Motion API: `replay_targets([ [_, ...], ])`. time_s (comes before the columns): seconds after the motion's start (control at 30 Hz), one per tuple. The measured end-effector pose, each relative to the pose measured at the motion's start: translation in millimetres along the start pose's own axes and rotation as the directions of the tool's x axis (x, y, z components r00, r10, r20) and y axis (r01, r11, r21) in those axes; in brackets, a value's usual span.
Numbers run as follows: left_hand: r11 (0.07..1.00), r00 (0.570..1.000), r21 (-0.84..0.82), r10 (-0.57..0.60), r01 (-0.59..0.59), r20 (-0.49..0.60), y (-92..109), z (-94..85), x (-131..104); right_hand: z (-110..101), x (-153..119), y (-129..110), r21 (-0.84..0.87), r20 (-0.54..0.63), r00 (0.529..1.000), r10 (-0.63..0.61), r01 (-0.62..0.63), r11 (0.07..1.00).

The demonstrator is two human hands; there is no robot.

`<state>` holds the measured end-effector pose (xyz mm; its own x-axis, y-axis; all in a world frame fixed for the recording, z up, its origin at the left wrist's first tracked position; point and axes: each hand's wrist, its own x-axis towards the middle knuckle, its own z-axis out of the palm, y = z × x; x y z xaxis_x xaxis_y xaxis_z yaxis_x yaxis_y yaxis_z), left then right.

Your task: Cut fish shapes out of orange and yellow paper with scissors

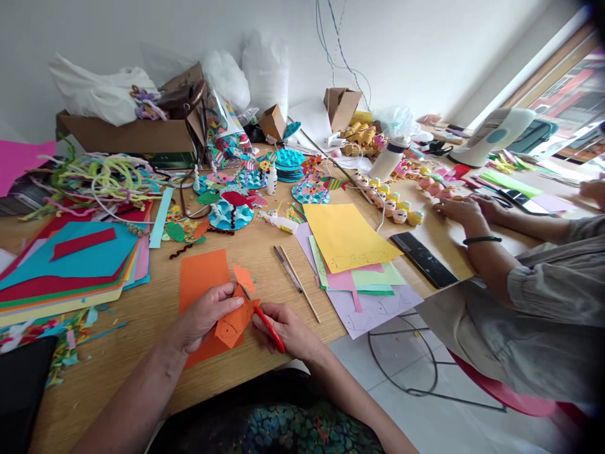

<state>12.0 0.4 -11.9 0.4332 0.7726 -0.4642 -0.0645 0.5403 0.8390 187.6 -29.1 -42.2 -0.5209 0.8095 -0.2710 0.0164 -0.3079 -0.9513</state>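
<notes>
My left hand [208,315] pinches a small piece of orange paper [231,328] with a fish outline drawn on it. Red-handled scissors [270,329] are in my right hand [288,331], their blades at the upper part of that piece. A smaller orange scrap [244,277] is just above the blades. Beneath my left hand a larger orange sheet [204,268] lies on the wooden table [142,340]. To the right of my hands are a pen [287,269] and a thin wooden stick [301,285].
Coloured paper stacks lie left [89,252] and right, the right one topped by a yellow sheet [350,233]. A phone [424,260] is beside it. Paper fish crafts [231,211] and a glue bottle [283,224] stand beyond my hands. Another person's hands [458,211] are at right.
</notes>
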Motion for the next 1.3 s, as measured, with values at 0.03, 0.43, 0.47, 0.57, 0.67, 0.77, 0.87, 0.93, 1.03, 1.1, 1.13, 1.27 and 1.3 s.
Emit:
replay_targets([
  [0.03,1.000,1.000,-0.004,-0.003,0.003,0.002,0,0.1,1,0,0,0,0.005,-0.006,1.000,0.001,-0.001,1.000],
  [0.43,0.996,0.998,0.057,0.068,-0.068,0.011,-6,-1.5,5,-2,1,-1,0.061,-0.041,0.998,-0.042,0.045,0.997],
  [0.47,0.993,0.996,0.080,0.088,-0.088,0.003,-6,-0.2,6,-3,0,0,0.083,-0.078,0.996,-0.039,0.045,0.996],
  [0.57,0.981,0.990,0.146,0.135,-0.127,-0.041,-10,5.3,11,-4,0,2,0.113,-0.178,0.982,-0.055,0.076,0.991],
  [0.67,0.962,0.984,0.224,0.171,-0.156,-0.049,-17,11.0,18,-6,1,3,0.062,-0.268,0.958,-0.101,0.122,0.991],
  [0.77,0.926,0.976,0.322,0.217,-0.194,-0.035,-23,10.9,22,-8,1,2,-0.024,-0.343,0.933,-0.110,0.109,0.994],
  [0.87,0.868,0.928,0.429,0.342,-0.252,-0.146,-23,-0.5,18,-13,1,-1,-0.224,-0.401,0.903,-0.157,0.070,0.972],
  [0.93,0.849,0.860,0.455,0.423,-0.268,-0.284,-20,-13.4,10,-19,-1,-4,-0.469,-0.455,0.867,-0.204,-0.038,0.883],
  [1.03,0.881,0.741,0.372,0.455,-0.293,-0.494,-18,-33.8,-13,-26,-7,-9,-0.654,-0.503,0.835,-0.221,-0.201,0.729],
  [1.1,0.914,0.701,0.260,0.405,-0.310,-0.587,-19,-44.5,-32,-28,-12,-14,-0.674,-0.545,0.794,-0.271,-0.222,0.705],
  [1.13,0.926,0.686,0.197,0.371,-0.322,-0.625,-21,-48.5,-40,-28,-14,-16,-0.667,-0.571,0.768,-0.291,-0.227,0.710],
  [1.27,0.930,0.671,-0.042,0.231,-0.365,-0.704,-30,-56.1,-65,-12,-15,-27,-0.449,-0.474,0.862,-0.179,-0.061,0.891],
  [1.3,0.924,0.681,-0.086,0.208,-0.372,-0.702,-32,-56.3,-68,-6,-13,-29,-0.323,-0.384,0.915,-0.124,-0.007,0.946],
])
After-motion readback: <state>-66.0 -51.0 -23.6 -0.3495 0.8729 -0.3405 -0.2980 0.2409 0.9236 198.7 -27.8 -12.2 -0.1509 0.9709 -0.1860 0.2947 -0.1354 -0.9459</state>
